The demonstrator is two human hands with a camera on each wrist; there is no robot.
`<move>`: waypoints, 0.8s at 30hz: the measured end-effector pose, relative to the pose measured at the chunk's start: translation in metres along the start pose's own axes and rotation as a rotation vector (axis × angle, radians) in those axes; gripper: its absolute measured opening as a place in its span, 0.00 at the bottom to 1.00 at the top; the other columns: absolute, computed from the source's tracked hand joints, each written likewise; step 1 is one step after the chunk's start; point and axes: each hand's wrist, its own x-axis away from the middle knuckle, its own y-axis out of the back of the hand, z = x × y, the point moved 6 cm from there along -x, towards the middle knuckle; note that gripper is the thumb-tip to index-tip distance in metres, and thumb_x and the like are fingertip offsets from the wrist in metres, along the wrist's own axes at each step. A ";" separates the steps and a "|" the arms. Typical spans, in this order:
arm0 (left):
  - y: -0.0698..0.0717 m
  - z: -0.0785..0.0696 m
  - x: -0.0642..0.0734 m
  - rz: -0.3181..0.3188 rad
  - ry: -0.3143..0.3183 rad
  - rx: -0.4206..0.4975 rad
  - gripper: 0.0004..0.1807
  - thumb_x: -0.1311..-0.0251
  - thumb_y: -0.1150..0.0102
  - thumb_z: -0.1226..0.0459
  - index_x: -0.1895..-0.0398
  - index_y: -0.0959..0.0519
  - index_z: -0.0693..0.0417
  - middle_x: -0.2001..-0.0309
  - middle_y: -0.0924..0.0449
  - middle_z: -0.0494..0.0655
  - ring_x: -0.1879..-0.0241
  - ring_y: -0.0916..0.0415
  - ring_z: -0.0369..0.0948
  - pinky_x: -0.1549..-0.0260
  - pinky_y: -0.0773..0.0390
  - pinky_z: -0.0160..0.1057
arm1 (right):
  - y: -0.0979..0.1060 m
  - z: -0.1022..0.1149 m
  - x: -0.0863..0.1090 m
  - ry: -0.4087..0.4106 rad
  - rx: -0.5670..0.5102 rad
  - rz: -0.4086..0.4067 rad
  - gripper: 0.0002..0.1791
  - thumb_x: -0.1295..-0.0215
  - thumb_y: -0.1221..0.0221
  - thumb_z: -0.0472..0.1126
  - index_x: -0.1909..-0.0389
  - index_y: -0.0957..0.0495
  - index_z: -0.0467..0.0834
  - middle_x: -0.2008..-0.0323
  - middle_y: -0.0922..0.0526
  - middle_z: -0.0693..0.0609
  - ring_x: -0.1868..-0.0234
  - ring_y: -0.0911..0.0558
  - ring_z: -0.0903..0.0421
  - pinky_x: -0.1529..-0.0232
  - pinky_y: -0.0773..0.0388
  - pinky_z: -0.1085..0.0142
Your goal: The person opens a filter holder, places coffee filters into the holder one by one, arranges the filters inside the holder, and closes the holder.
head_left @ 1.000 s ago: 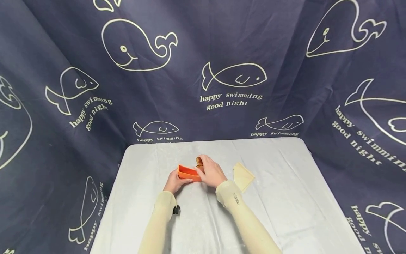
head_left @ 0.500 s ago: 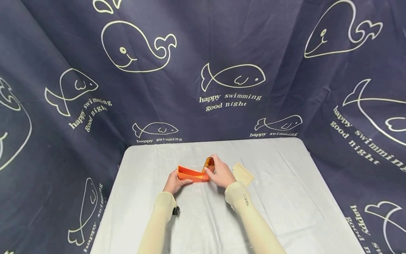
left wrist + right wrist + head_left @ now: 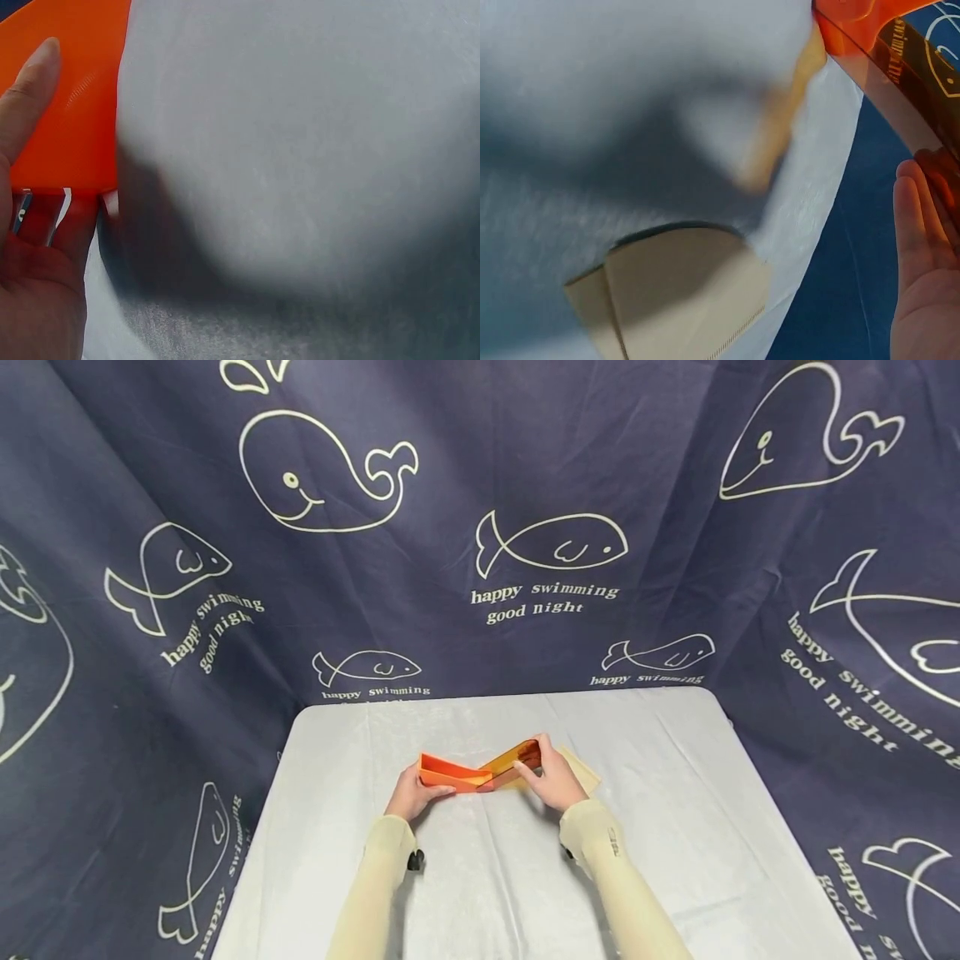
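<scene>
Smooth plastic-looking orange case (image 3: 86, 135), glossy see-through amber sleeve (image 3: 512, 758), matt beige piece (image 3: 686, 285), cloth curtain (image 3: 420, 602)

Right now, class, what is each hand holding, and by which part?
The left hand grips the orange piece by its left end; the right hand grips the see-through amber piece by its right end.

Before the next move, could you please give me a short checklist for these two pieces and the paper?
1. Left hand grips the orange holder: ok.
2. Right hand holds the far end of the translucent amber piece: ok.
3. Orange holder's top uncovered: ok; the amber piece angles off to the right.
4. Orange and amber pieces fastened together: cannot tell; their ends only appear to meet.
5. Beige filter paper lying on the table: ok.
6. Filter paper fully visible in the head view: not ok; the right hand partly blocks it.
</scene>
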 end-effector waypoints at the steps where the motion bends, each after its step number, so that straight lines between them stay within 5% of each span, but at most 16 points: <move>1: 0.000 0.001 0.000 0.000 -0.003 -0.001 0.28 0.54 0.17 0.61 0.49 0.18 0.56 0.54 0.12 0.50 0.52 0.15 0.46 0.43 0.19 0.53 | 0.000 -0.001 0.000 0.003 -0.007 0.004 0.22 0.27 0.37 0.49 0.43 0.34 0.44 0.58 0.16 0.50 0.59 0.17 0.56 0.53 0.20 0.57; 24: 0.000 -0.002 0.000 0.003 0.020 -0.020 0.28 0.54 0.17 0.60 0.49 0.16 0.55 0.54 0.11 0.49 0.52 0.15 0.45 0.43 0.19 0.52 | 0.005 -0.002 0.001 -0.033 -0.007 0.040 0.24 0.28 0.37 0.52 0.40 0.32 0.48 0.48 0.16 0.49 0.47 0.17 0.50 0.41 0.21 0.50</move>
